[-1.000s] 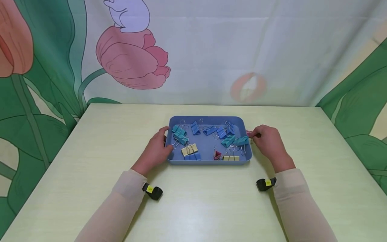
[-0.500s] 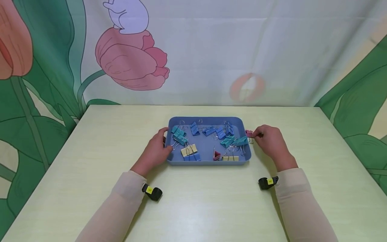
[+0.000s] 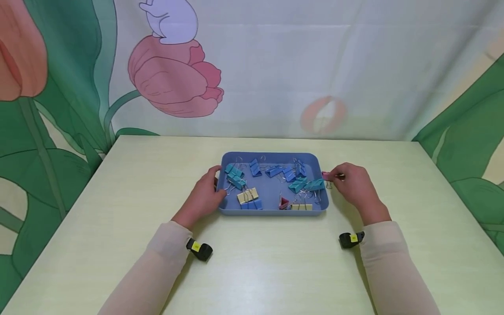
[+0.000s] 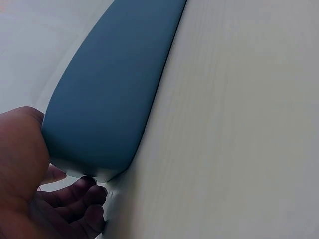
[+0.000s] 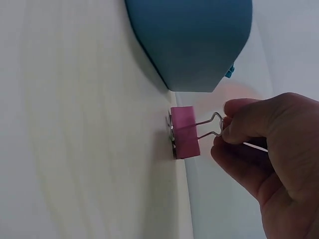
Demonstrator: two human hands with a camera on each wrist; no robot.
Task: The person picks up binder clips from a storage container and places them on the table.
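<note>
A blue tray (image 3: 271, 212) holding several binder clips stands on the table. My left hand (image 3: 202, 194) grips its left end, with the thumb at the rim and the other fingers curled by the outer wall, as the left wrist view shows. Just off the tray's right end, my right hand (image 3: 354, 188) pinches a pink binder clip (image 5: 185, 132) by one wire handle between thumb and fingers. In the right wrist view this clip is close to the tabletop; whether it touches I cannot tell. A thin shiny piece (image 5: 255, 147) shows behind the pinching fingers.
Inside the tray lie teal clips (image 3: 235, 177) at left, blue clips (image 3: 289, 174) at the back, a cream clip (image 3: 301, 207) and a dark red clip (image 3: 283, 203) in front. Behind the pale table (image 3: 252, 262) hangs a printed curtain (image 3: 267, 65).
My right hand has shifted slightly right, away from the tray's end, and more of the pink binder clip shows. The left hand and the tray keep their places.
</note>
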